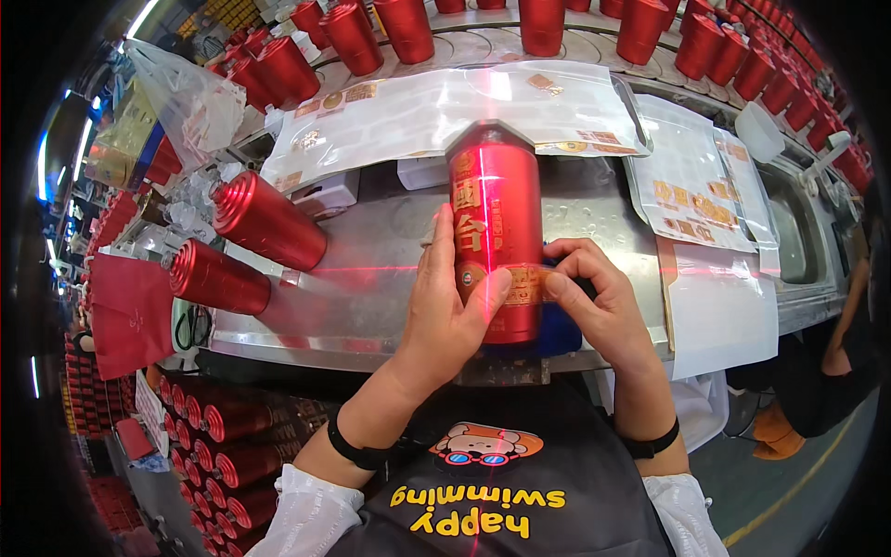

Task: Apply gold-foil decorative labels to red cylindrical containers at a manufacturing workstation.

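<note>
A glossy red bottle (497, 204) with gold characters lies in front of me over the metal table, its dark many-sided end pointing away. My left hand (447, 295) grips its left side, with the thumb pressing on a gold label (522, 286) near the lower end. On the opposite side, my right hand (599, 292) is closed in a pinch at the label's right end, thumb and bent index finger against the bottle's edge. A red laser line runs across the bottle and hands. Something dark blue (561, 332) sits under the bottle's near end.
Label sheets (418, 107) on white backing lie beyond the bottle, with more sheets (691, 200) at right beside a sink (803, 241). Two red bottles (269, 221) lean at left. Several red bottles stand on a curved conveyor (473, 45). Another person's arm (846, 320) shows at far right.
</note>
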Motion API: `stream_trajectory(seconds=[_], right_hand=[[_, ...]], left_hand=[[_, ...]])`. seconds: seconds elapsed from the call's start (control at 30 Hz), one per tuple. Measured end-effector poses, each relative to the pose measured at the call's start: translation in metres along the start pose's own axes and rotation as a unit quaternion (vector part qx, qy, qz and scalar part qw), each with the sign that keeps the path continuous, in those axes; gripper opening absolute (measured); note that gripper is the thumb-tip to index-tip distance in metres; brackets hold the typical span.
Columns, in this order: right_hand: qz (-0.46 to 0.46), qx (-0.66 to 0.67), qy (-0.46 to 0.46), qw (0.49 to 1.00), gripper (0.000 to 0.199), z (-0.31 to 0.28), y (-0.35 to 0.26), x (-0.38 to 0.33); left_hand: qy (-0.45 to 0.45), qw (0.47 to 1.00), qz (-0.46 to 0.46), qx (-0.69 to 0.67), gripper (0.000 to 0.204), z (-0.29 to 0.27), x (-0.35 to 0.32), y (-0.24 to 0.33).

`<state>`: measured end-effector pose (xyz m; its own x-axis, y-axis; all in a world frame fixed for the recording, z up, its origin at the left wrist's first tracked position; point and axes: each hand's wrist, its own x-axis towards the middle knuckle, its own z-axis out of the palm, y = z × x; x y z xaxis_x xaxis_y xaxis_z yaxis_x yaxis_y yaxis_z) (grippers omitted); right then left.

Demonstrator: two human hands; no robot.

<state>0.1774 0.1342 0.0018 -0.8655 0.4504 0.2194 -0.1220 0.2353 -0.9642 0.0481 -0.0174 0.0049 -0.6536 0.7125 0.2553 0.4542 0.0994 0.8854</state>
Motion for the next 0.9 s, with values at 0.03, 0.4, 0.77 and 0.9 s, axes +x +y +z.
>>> stream_trajectory(seconds=[0.03,0.4,0.77,0.9], right_hand=[[0.007,0.005,0.002,1.000,0.018,0.000,0.000,0.000],[-0.002,-0.004,0.003,1.000,0.018,0.001,0.004,0.000],[-0.168,-0.239,0.064,0.954,0.050,0.018,-0.005,-0.028],[-0.159,-0.287,0.022,0.944,0.062,0.021,0.010,-0.036]], left_hand=[[-0.001,1.000,0.000,0.000,0.087,0.000,0.000,0.003],[-0.004,0.999,0.007,0.034,0.089,0.004,-0.003,0.007],[0.008,1.000,0.012,-0.006,0.086,0.006,-0.002,0.002],[-0.002,0.997,-0.011,-0.071,0.085,0.004,-0.001,0.008]])
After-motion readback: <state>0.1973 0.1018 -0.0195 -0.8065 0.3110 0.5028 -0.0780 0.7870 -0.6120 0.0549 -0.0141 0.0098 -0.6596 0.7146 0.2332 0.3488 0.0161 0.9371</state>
